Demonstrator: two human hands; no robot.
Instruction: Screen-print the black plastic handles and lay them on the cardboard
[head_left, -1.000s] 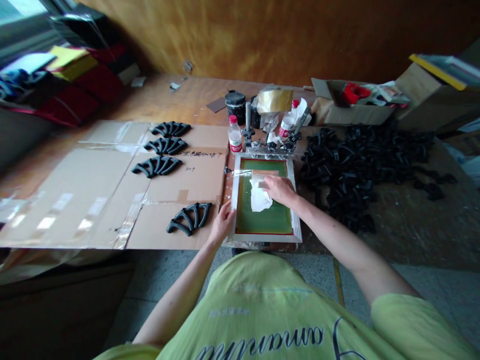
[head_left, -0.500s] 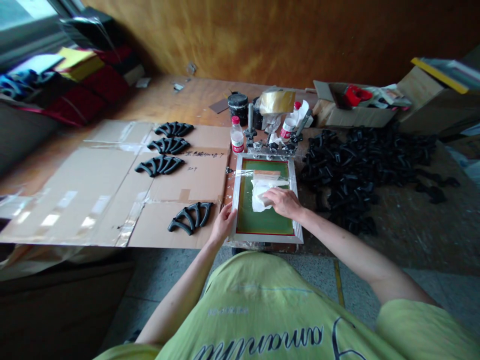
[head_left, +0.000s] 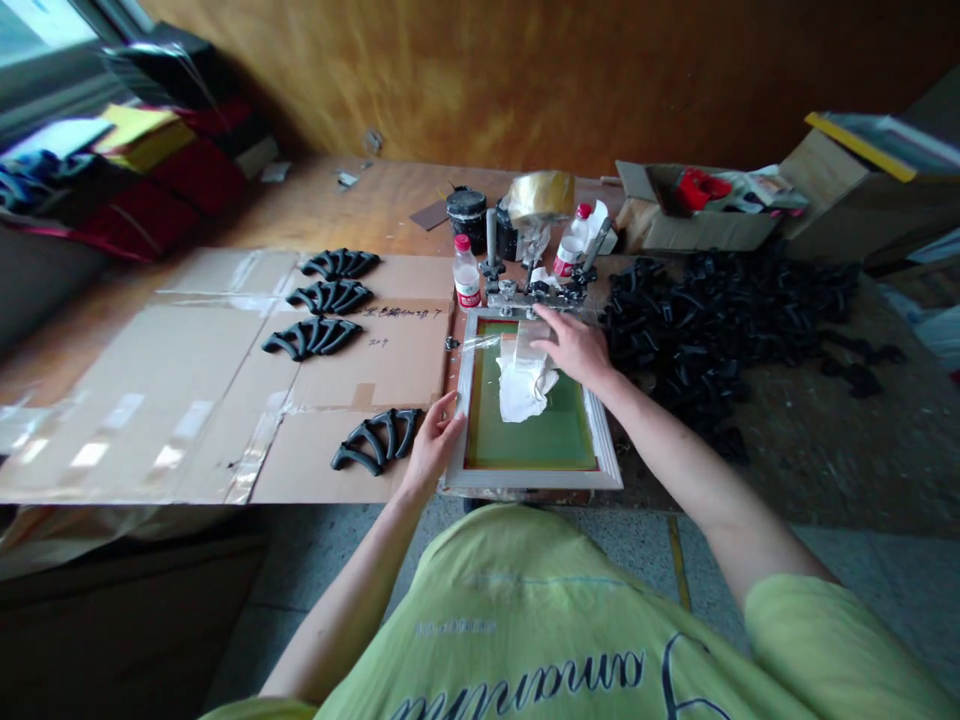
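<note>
A silver-framed printing screen with green mesh lies at the table's near edge, its near end lifted a little. My left hand grips the frame's left rail near the front corner. My right hand presses a crumpled white cloth onto the mesh near the far end, fingers closed on it. A black fan-shaped plastic part lies on cardboard just left of my left hand.
Three more black fan-shaped parts lie in a column on the flattened cardboard. A big heap of black parts fills the right side. Bottles, a black jar and a tape roll stand behind the screen. Open boxes sit far right.
My right hand has moved the cloth from the middle of the mesh toward the far end. The frame's near end has tipped up slightly under my left hand.
</note>
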